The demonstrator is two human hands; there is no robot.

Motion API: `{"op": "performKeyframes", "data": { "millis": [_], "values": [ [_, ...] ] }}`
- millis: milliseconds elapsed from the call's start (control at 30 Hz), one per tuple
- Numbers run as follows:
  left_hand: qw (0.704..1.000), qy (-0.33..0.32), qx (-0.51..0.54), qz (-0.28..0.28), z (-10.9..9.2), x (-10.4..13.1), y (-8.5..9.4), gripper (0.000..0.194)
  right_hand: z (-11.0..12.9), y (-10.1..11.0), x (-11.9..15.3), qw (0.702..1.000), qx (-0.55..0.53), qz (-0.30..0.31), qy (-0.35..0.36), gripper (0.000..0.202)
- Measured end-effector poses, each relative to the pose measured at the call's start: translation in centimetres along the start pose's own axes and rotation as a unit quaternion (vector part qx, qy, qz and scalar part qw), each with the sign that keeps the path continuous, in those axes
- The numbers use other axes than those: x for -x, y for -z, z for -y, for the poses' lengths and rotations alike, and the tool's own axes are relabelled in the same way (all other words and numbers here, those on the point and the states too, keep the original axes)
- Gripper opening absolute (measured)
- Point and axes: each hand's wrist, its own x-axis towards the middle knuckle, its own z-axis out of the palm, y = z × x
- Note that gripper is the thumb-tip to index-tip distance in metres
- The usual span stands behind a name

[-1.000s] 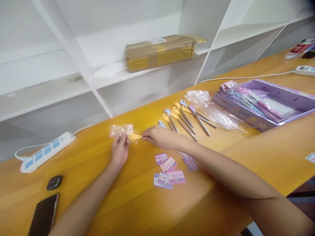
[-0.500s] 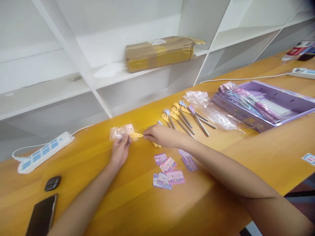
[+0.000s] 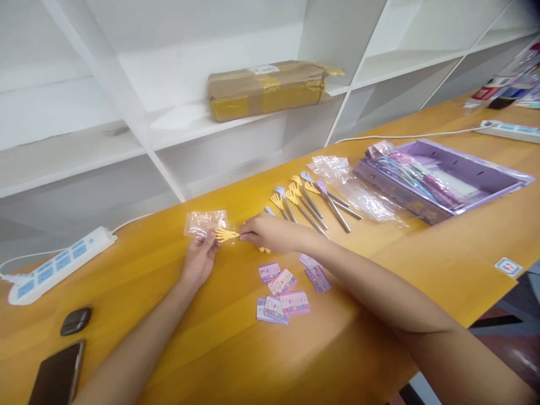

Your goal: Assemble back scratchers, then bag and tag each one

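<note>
Left hand (image 3: pixel 199 261): fingers grasping a clear, flat plastic bag (image 3: pixel 203 221). Right hand (image 3: pixel 270 232): fingers grasping a yellow hand-shaped scratcher (image 3: pixel 226 235), splayed head just beside the left thumb.

The scene is brightly lit, seemingly from above, by a source out of view. The shelves (image 3: pixel 253 34) are pale in their upper bays and dull grey lower down. A broad, soft shadow falls on the table (image 3: pixel 211 343) beneath the right arm (image 3: pixel 379 292), beside a paler sheen. Small white glints break up the bag (image 3: pixel 206 220) at the left hand (image 3: pixel 199 261) and the loose wrappers (image 3: pixel 371 198). Fine detail is smeared: the print on the cards (image 3: pixel 295 303) cannot be read, and the yellow claw (image 3: pixel 226 235) has soft edges. Upright shelf lines lean, the forearms stretch toward the lower edges, and the top-right corner darkens to black.
</note>
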Motion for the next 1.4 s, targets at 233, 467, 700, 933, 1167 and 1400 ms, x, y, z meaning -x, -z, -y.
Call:
{"op": "performKeyframes", "data": {
  "millis": [233,467,700,933,1167,1400],
  "values": [
    [0.999,0.005,-0.039,0.026,0.4,0.2,0.1,0.031,-0.5,-1.5,-0.6,0.995,-0.087,-0.012,-0.050,0.013],
    [1.000,-0.002,0.002,0.000,0.2,0.0,0.1,0.029,-0.6,-0.9,-0.3,0.987,-0.109,0.036,-0.112,0.035],
    [0.999,-0.002,0.045,-0.022,0.0,-0.4,0.4,0.027,-0.7,3.1,1.6,0.967,0.019,0.198,-0.161,0.023],
    [0.995,-0.019,-0.088,0.035,0.5,0.6,-0.3,0.029,-0.2,0.8,0.7,0.986,0.092,0.107,-0.084,0.022],
    [0.999,-0.014,-0.036,0.003,0.4,0.4,0.0,0.026,-0.6,1.8,1.3,0.986,0.067,0.133,-0.081,0.016],
    [1.000,0.004,-0.024,0.005,0.1,0.4,-0.1,0.031,-0.7,2.7,1.9,0.987,0.052,0.137,-0.071,0.012]
  ]
}}
